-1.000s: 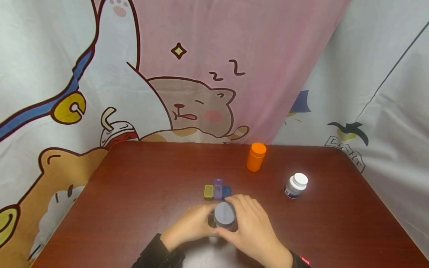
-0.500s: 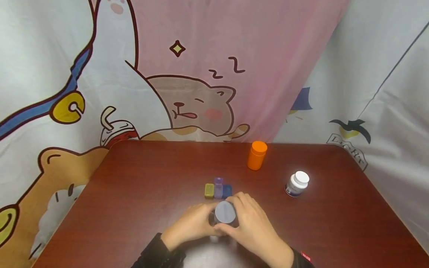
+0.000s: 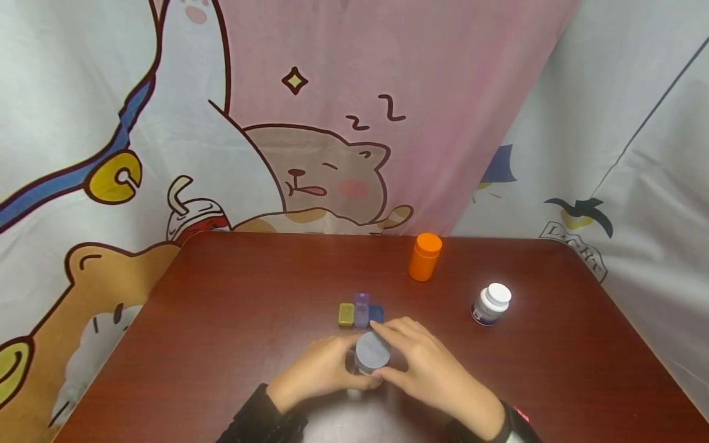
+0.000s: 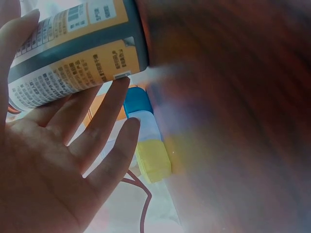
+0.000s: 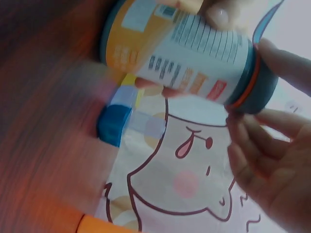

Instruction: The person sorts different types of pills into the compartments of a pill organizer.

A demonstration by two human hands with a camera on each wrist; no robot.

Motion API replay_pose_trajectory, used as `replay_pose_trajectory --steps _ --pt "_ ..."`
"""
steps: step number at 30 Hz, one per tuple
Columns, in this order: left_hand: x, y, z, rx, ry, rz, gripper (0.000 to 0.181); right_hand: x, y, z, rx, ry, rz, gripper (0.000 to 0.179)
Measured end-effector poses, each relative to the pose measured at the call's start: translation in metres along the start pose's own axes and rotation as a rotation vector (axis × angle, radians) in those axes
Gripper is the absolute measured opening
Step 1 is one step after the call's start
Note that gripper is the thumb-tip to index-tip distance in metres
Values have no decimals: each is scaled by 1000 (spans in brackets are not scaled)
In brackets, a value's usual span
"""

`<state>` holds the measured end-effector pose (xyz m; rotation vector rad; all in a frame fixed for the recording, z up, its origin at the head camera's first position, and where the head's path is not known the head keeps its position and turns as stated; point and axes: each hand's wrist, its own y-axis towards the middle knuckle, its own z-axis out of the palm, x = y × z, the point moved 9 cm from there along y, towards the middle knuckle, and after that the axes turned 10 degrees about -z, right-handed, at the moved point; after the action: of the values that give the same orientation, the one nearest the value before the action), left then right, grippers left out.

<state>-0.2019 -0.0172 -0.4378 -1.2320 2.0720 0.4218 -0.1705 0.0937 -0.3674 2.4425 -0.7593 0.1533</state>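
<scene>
A dark grey pill bottle with an orange-and-white label [image 5: 180, 53] stands in front of the person, and its grey lid [image 3: 373, 351] faces up in the head view. My left hand [image 3: 321, 369] holds the bottle's body from the left, thumb on the near side and fingers round the far side. With thumb and fingertips my right hand [image 3: 423, 366] pinches the lid, where an orange ring [image 5: 247, 77] shows beneath. Just beyond the hands lies a small pill organizer with yellow [image 3: 346, 315], purple [image 3: 361, 315] and blue [image 3: 375, 315] compartments; the purple one's clear flap is up.
An orange bottle [image 3: 424, 258] stands near the table's back edge. To the right is a white bottle [image 3: 491, 304] with a dark label. A printed cartoon curtain [image 3: 343, 80] hangs behind the brown table [image 3: 249, 283].
My right hand has turned about the lid and its wrist has swung to the right, with thumb and index now farther apart. The left hand and the bottle have stayed in place.
</scene>
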Motion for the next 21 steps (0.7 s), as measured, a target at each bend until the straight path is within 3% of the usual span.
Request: replay_pose_trajectory --steps 6,10,15,21 --pt "0 0 1 2 9 -2 62 2 0 -4 -24 60 -166 75" --pt "0 0 1 -7 21 -6 60 1 -1 -2 3 127 -175 73" --pt "0 0 0 -14 26 6 55 -1 -1 3 59 129 -85 74" --pt "0 -1 0 -16 39 4 65 -1 -4 0 -18 61 173 73"
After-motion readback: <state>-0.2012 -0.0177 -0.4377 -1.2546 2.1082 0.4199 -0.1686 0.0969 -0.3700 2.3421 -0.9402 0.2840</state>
